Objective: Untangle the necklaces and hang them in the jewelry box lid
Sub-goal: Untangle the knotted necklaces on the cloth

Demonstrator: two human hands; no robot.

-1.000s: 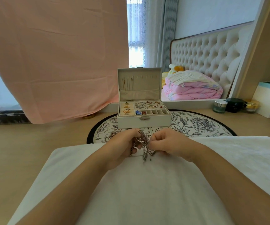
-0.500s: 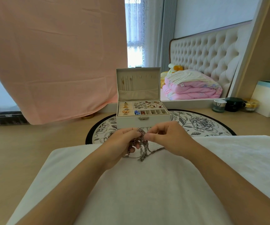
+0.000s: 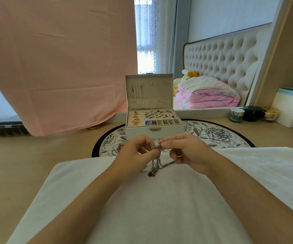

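A tangled bunch of necklaces (image 3: 155, 160), silver and rose-gold chains, hangs between my hands just above a white towel (image 3: 151, 199). My left hand (image 3: 133, 152) pinches the tangle's upper left part. My right hand (image 3: 186, 150) pinches its top with thumb and forefinger. Beyond them stands a cream jewelry box (image 3: 153, 129) with its lid (image 3: 149, 90) upright; a few thin chains hang from hooks at the lid's left, and the tray holds rings and earrings.
The box sits on a round floral mat (image 3: 212, 134) on a wooden table. Small jars (image 3: 236, 115) and a white carton (image 3: 292, 106) stand at the right. A pink cloth (image 3: 54, 67) hangs at the left, above a dark clear-lidded case (image 3: 3, 127).
Both hands have lifted the tangle higher off the towel and toward the box. The chains now dangle longer beneath my fingers.
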